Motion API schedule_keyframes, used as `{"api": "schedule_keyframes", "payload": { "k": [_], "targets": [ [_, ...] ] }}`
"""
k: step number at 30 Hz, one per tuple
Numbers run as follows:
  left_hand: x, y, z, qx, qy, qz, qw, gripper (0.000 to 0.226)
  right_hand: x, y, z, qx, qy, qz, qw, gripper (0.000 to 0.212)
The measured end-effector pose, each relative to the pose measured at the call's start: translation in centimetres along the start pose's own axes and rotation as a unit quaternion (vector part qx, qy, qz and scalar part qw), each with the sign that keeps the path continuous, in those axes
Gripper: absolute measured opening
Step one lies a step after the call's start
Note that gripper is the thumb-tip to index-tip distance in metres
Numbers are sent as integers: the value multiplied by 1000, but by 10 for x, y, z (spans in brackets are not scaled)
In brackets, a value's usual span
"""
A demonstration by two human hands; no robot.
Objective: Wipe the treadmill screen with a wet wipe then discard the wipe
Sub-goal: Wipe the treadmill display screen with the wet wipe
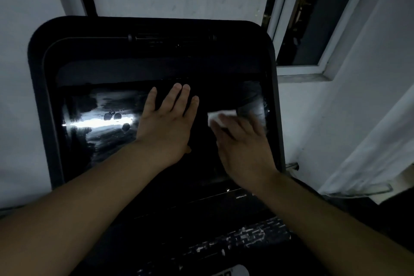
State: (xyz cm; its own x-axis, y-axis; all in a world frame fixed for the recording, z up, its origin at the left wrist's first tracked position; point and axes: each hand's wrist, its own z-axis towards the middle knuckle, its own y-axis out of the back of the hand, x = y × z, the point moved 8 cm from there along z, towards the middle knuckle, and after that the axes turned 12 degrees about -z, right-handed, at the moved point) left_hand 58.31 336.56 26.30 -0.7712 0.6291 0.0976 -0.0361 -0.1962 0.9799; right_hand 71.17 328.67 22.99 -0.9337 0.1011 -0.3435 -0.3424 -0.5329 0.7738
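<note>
Under right hand (243,148) fingertips, wet wipe (220,117) protrudes.

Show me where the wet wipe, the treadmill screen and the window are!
wet wipe (216,117): head view, white corner beyond the fingers.
treadmill screen (107,119): head view, shiny left part.
window (300,29): head view, dark pane.

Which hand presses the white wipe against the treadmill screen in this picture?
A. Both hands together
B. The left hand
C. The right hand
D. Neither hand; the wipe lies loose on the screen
C. The wet wipe shows under the fingers of the right hand on the right part of the treadmill screen, while the left hand lies flat and bare.
</note>
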Motion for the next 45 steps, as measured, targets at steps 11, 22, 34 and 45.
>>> {"api": "schedule_keyframes", "payload": {
  "k": [11, 22, 34, 45],
  "targets": [
    [-1, -1, 0, 3, 6, 8, 1000, 120, -4, -5, -20, 63, -20, -24, 998, 57],
    [0, -1, 0, 3, 7, 3, 1000, 119, -67, -11, 1, 102, -28, -37, 994, 60],
    [0, -2, 1, 3, 4, 18, 1000, 119, -64, -17, -24, 106, -33, -30, 993, 66],
    [1, -2, 0, -6, -1, 9, 1000, 120, -71, -21, -54, 156, -28, -26, 987, 69]
  ]
}}
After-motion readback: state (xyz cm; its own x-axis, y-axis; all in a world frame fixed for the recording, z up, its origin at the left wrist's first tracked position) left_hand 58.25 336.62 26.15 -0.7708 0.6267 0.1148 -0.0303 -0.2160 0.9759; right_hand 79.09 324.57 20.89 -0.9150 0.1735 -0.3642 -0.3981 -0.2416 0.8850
